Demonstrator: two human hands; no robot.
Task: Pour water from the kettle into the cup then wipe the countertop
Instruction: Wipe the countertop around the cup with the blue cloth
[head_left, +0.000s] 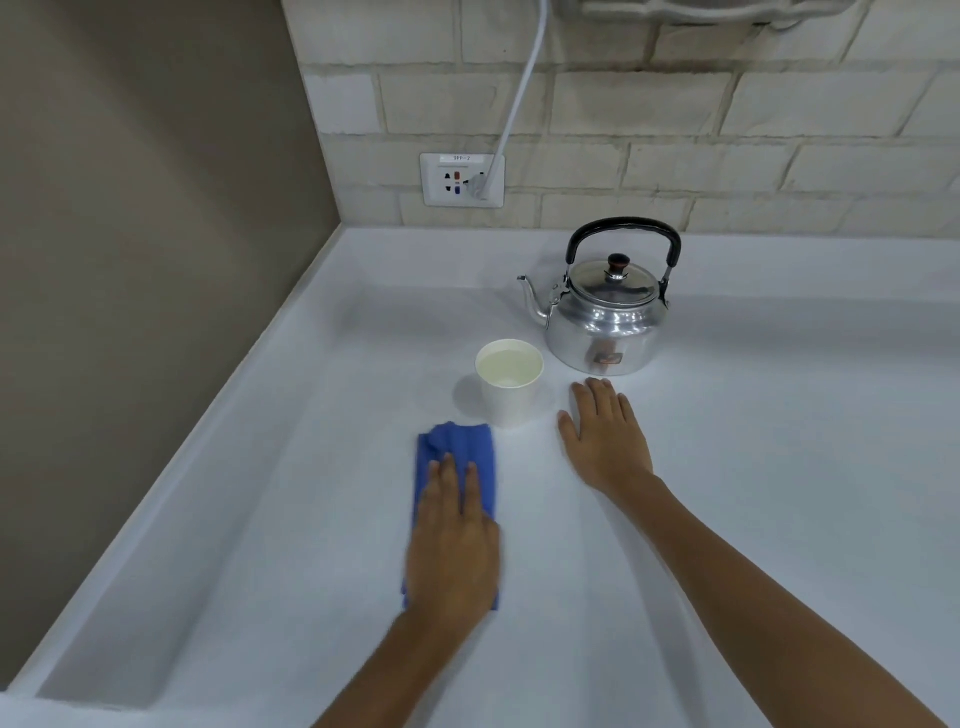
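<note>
A shiny metal kettle (608, 317) with a black handle stands upright on the white countertop (311, 415), its spout pointing left. In front of it, to the left, a white paper cup (509, 382) holds water. A folded blue cloth (457, 457) lies flat just in front of the cup. My left hand (452, 540) presses flat on the cloth's near part, fingers stretched forward and slightly blurred. My right hand (605, 436) rests palm down on the bare counter, right of the cup and just in front of the kettle, holding nothing.
A tiled wall runs along the back with a white socket plate (462, 179) and a white cable (519, 93) plugged in. A plain brown wall (145, 208) closes the left side, with a raised counter lip below it.
</note>
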